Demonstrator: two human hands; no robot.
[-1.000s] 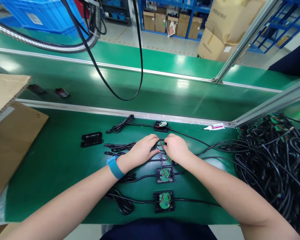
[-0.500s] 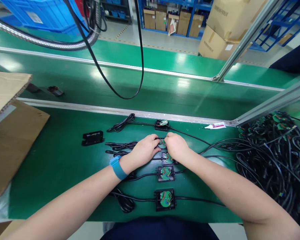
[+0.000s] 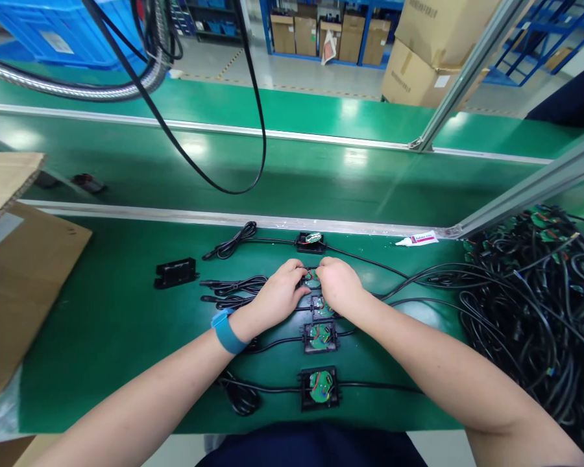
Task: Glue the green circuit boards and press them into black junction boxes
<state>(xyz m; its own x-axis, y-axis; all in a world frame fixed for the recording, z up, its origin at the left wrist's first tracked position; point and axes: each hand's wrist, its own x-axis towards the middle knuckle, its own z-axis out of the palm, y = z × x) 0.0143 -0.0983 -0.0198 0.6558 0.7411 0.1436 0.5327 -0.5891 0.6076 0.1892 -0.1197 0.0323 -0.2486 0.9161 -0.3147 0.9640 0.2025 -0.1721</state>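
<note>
My left hand (image 3: 283, 289), with a blue band (image 3: 230, 332) at the wrist, grips the left end of a small black plastic case with thumb and fingers. My right hand (image 3: 339, 285) closes over the right end of the same case, its fingertips largely hidden. Between them shows a green circuit board (image 3: 312, 277) lying in the case. Just nearer to me sit more open cases with round green boards: one partly under my right hand (image 3: 324, 307), then another case (image 3: 320, 337) and the nearest case (image 3: 320, 388). Beyond my hands lies a case with its board tilted (image 3: 311, 242).
A loose black case part (image 3: 176, 272) lies to the left, near coiled cables (image 3: 231, 241). A glue tube (image 3: 417, 239) rests by the back rail. At right is a heap of cables with boards (image 3: 530, 311). A cardboard box (image 3: 34, 285) stands left; a black cable loop (image 3: 194, 165) hangs ahead.
The whole view has shifted slightly. Both hands stay at the same case, with only small finger movements.
</note>
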